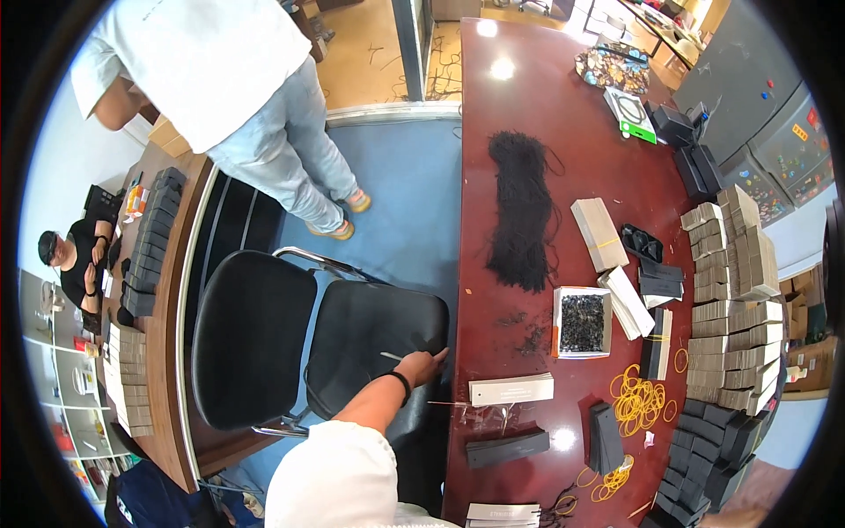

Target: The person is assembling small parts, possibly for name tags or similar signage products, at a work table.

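My left hand (421, 366), with a black band at the wrist, reaches over the black chair seat (378, 321) close to the table's edge. Its fingers look curled, and a thin pale stick-like thing (391, 355) pokes out on its left side. What kind of thing that is I cannot make out. To the right of the hand, on the dark red table (607, 150), lie a stack of pale cards (512, 390) and a stack of black cards (508, 447). My right hand does not show.
A bundle of black cords (519, 211), a box of small black pieces (582, 323) and yellow rubber bands (638, 400) lie on the table. Stacked card bundles (735, 326) line its far right. One person (273, 132) stands beyond the chair; another (84, 264) sits at left.
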The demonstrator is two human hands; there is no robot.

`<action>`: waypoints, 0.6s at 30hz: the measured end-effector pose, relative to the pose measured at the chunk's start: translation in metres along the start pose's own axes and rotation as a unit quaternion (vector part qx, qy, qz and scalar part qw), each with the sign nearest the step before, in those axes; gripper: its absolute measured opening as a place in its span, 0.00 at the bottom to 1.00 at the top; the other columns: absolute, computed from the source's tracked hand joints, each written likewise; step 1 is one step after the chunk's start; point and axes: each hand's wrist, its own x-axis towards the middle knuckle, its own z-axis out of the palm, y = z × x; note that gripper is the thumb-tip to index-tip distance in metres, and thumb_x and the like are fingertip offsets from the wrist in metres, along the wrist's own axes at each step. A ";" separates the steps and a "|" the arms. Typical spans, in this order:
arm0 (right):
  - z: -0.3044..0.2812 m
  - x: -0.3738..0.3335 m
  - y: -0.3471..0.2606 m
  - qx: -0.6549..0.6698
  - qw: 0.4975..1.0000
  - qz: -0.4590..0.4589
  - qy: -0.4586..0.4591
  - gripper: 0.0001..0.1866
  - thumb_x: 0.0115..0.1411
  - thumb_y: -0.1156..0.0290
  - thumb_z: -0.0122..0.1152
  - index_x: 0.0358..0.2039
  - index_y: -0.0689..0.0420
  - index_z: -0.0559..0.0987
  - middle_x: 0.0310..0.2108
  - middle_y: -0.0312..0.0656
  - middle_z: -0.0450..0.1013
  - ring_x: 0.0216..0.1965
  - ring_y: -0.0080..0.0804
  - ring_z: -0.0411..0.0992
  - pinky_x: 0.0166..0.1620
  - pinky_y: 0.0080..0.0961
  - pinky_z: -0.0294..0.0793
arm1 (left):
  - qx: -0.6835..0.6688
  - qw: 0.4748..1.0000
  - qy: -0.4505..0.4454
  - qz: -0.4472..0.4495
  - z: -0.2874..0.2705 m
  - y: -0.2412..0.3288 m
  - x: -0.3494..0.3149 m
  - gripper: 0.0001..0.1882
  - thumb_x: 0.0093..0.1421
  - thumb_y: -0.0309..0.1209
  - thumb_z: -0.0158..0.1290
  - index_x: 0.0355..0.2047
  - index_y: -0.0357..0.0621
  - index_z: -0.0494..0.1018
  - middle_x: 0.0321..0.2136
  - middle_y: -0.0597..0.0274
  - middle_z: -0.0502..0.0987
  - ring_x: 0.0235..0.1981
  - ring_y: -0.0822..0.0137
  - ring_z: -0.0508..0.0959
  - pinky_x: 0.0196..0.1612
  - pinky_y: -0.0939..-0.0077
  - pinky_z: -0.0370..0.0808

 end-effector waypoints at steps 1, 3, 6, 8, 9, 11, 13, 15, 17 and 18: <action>-0.002 0.000 -0.001 -0.005 1.000 0.001 -0.006 0.09 0.59 0.70 0.59 0.31 0.64 0.77 0.28 0.43 0.73 0.31 0.34 0.69 0.39 0.29 0.68 | 0.046 0.997 0.037 0.049 -0.013 0.000 -0.018 0.30 0.60 0.27 0.47 0.64 0.51 0.60 0.62 0.47 0.60 0.41 0.53 0.81 0.40 0.60 0.80; -0.009 -0.002 -0.002 -0.010 1.000 -0.003 -0.024 0.09 0.60 0.71 0.59 0.31 0.65 0.76 0.29 0.44 0.73 0.31 0.35 0.69 0.40 0.29 0.68 | 0.011 0.990 0.138 0.024 -0.044 0.000 -0.061 0.30 0.56 0.27 0.51 0.61 0.51 0.63 0.64 0.48 0.57 0.40 0.51 0.80 0.39 0.60 0.80; -0.008 -0.006 0.005 -0.011 0.998 -0.067 0.007 0.08 0.60 0.72 0.58 0.32 0.66 0.76 0.30 0.45 0.73 0.32 0.36 0.69 0.41 0.29 0.69 | -0.045 0.948 0.302 -0.092 -0.105 -0.017 -0.135 0.29 0.53 0.28 0.55 0.57 0.49 0.66 0.56 0.53 0.66 0.41 0.52 0.79 0.40 0.60 0.80; -0.008 -0.011 0.008 0.039 0.997 -0.068 0.007 0.09 0.60 0.72 0.59 0.33 0.68 0.76 0.32 0.46 0.73 0.34 0.35 0.70 0.42 0.31 0.69 | -0.039 0.900 0.411 -0.139 -0.146 -0.040 -0.188 0.27 0.54 0.28 0.56 0.55 0.47 0.67 0.49 0.57 0.71 0.40 0.54 0.79 0.39 0.62 0.79; -0.009 -0.015 0.008 0.047 0.997 -0.059 0.011 0.09 0.59 0.72 0.60 0.33 0.68 0.76 0.32 0.46 0.74 0.34 0.34 0.70 0.42 0.31 0.69 | -0.022 0.893 0.418 -0.164 -0.162 -0.050 -0.211 0.25 0.54 0.28 0.55 0.54 0.46 0.67 0.45 0.57 0.72 0.38 0.54 0.79 0.38 0.60 0.79; -0.010 -0.021 0.008 0.058 0.996 -0.067 0.018 0.09 0.59 0.73 0.61 0.33 0.68 0.76 0.33 0.45 0.74 0.35 0.33 0.70 0.43 0.30 0.69 | 0.009 0.870 0.451 -0.199 -0.183 -0.064 -0.244 0.21 0.54 0.28 0.55 0.50 0.45 0.69 0.39 0.54 0.74 0.36 0.53 0.79 0.36 0.59 0.78; -0.012 -0.025 0.007 0.060 0.992 -0.103 0.030 0.09 0.59 0.73 0.62 0.33 0.68 0.76 0.33 0.45 0.74 0.35 0.33 0.70 0.44 0.30 0.69 | -0.007 0.881 0.427 -0.206 -0.183 -0.062 -0.254 0.21 0.54 0.29 0.55 0.50 0.45 0.69 0.37 0.54 0.75 0.36 0.53 0.79 0.37 0.58 0.78; -0.014 -0.032 0.005 0.072 0.987 -0.132 0.058 0.08 0.59 0.75 0.61 0.32 0.67 0.76 0.32 0.43 0.73 0.35 0.32 0.69 0.45 0.29 0.69 | -0.023 0.893 0.406 -0.195 -0.169 -0.049 -0.249 0.22 0.53 0.30 0.55 0.50 0.46 0.69 0.36 0.52 0.76 0.38 0.52 0.79 0.38 0.57 0.78; -0.017 -0.040 0.008 0.064 0.984 -0.152 0.068 0.07 0.59 0.76 0.61 0.32 0.67 0.76 0.31 0.42 0.73 0.35 0.31 0.69 0.45 0.29 0.69 | -0.133 0.883 0.416 -0.175 -0.150 -0.024 -0.236 0.20 0.53 0.28 0.52 0.49 0.47 0.69 0.39 0.50 0.77 0.40 0.49 0.79 0.42 0.55 0.76; -0.020 -0.042 0.011 0.049 0.984 -0.157 0.064 0.06 0.59 0.76 0.60 0.32 0.67 0.76 0.31 0.41 0.73 0.35 0.30 0.69 0.46 0.29 0.69 | -0.199 0.873 0.413 -0.167 -0.141 -0.012 -0.231 0.19 0.54 0.28 0.50 0.48 0.48 0.69 0.40 0.49 0.77 0.40 0.48 0.79 0.43 0.55 0.76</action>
